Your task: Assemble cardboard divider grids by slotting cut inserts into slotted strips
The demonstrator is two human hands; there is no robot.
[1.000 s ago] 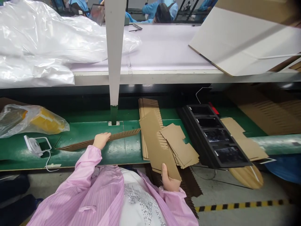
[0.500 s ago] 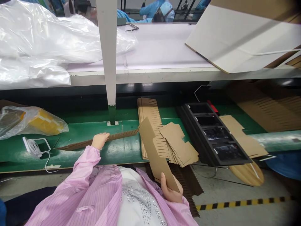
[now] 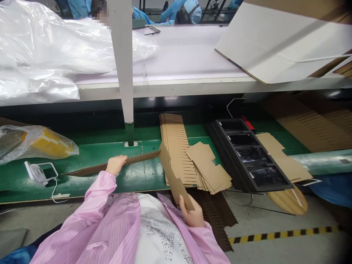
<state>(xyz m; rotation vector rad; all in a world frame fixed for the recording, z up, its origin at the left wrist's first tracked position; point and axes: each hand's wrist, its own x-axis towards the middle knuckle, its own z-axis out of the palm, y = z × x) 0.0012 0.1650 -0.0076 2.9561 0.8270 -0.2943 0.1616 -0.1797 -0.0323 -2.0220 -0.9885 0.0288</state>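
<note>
My left hand [image 3: 116, 165] is closed over the top edge of a long slotted cardboard strip [image 3: 141, 157], which stands on edge on the green bench. In my right hand [image 3: 192, 213] is the near end of a short notched cardboard divider [image 3: 173, 178], gripped between thumb and fingers. The divider's far end meets the right end of the strip; whether its notch is seated there I cannot tell. Just beyond lies a stack of slotted cardboard strips [image 3: 176, 143]. Beside it, more short notched dividers [image 3: 210, 163] are fanned out.
To the right stands a black foam tray [image 3: 224, 157] holding several dark-screened devices. A small white fan [image 3: 37, 173] and a bagged yellow item [image 3: 52, 143] are at left. A white post [image 3: 125, 66] rises from the green bench [image 3: 110, 148] to the shelf. People in blue are beyond.
My right hand has moved left and slightly up with the divider, bringing its far end lower against the strip's end. My left hand stays on the strip.
</note>
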